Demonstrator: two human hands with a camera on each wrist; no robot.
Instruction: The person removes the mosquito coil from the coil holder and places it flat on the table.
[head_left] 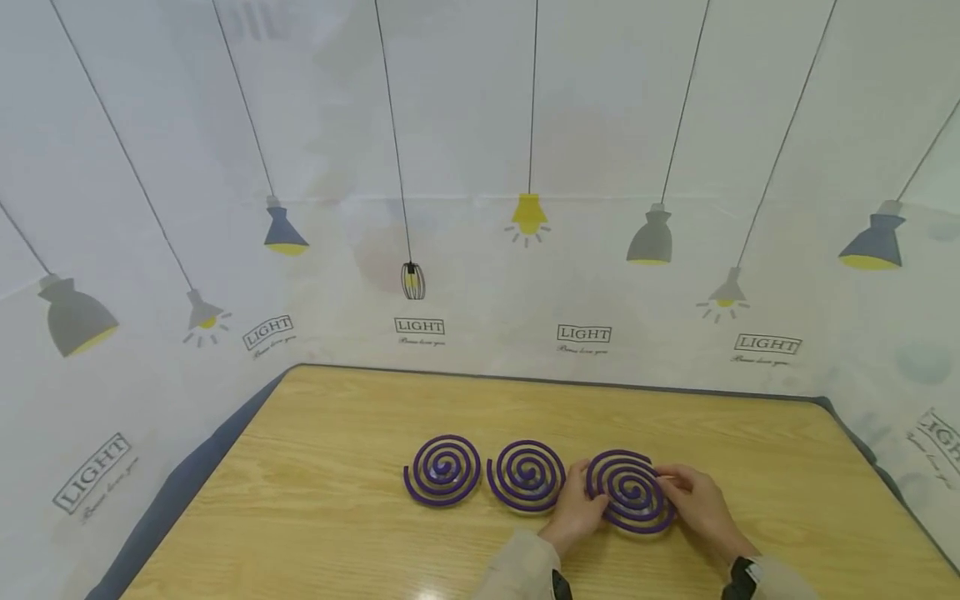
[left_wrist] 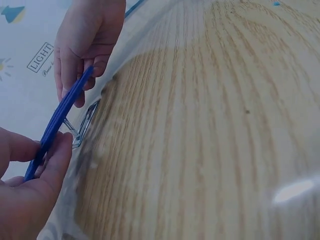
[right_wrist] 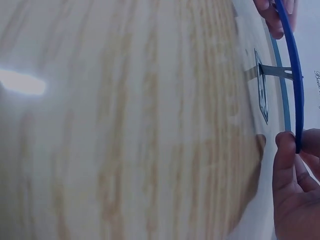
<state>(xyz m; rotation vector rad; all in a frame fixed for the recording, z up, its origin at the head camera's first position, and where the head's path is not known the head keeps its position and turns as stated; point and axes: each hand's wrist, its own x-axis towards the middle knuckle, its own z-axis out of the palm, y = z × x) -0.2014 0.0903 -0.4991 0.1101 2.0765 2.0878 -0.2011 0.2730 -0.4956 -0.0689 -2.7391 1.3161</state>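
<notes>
A purple mosquito coil (head_left: 632, 492), blue in the wrist views, is set on a small metal stand (right_wrist: 262, 90), the rightmost coil in a row. My left hand (head_left: 577, 510) pinches its left rim between thumb and fingers. On the opposite rim, my right hand (head_left: 699, 504) has thumb and fingertips around the edge. From the side, the right wrist view shows the coil (right_wrist: 297, 95) raised above the stand's flat base by a thin upright. In the left wrist view both hands grip opposite ends of the coil (left_wrist: 57, 120).
Two similar purple coils stand to the left on the wooden table (head_left: 322, 517): the middle coil (head_left: 528, 474) close beside my left hand, and the left coil (head_left: 443, 469) farther along. A pale curtain (head_left: 480, 150) printed with lamps surrounds the table's far and side edges.
</notes>
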